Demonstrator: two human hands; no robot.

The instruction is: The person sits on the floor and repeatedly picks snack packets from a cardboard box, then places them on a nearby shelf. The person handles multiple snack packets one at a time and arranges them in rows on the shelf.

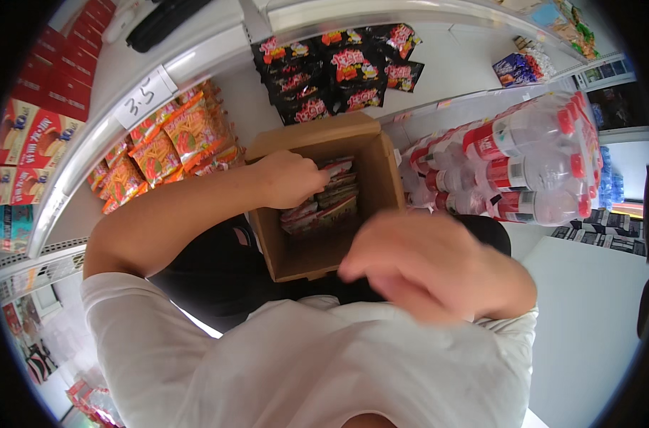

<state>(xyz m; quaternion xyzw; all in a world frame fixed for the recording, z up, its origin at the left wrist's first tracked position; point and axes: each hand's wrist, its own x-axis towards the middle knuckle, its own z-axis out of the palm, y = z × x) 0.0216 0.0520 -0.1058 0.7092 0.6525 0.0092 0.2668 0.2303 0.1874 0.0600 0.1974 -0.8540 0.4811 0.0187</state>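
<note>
An open cardboard box (316, 131) stands before me, its flaps apart, with a row of snack packets (335, 206) upright inside. My left hand (292, 179) is over the box's left side with its fingers curled at the packets; whether it grips one is hidden. Blurred by motion, my right hand (415, 262) hovers over the box's near right corner, fingers bent, and its grasp cannot be made out. Beyond the box, black snack packets (351, 69) lie in stacks on a white shelf. Orange snack packets (180, 134) are piled to the left.
Shrink-wrapped plastic bottles with red caps (517, 155) stand close on the right. A curved shelf edge (94, 144) bearing a handwritten price tag (145, 96) runs along the left. Red cartons (57, 75) are at the far left, and a blue snack pack (514, 69) at the upper right.
</note>
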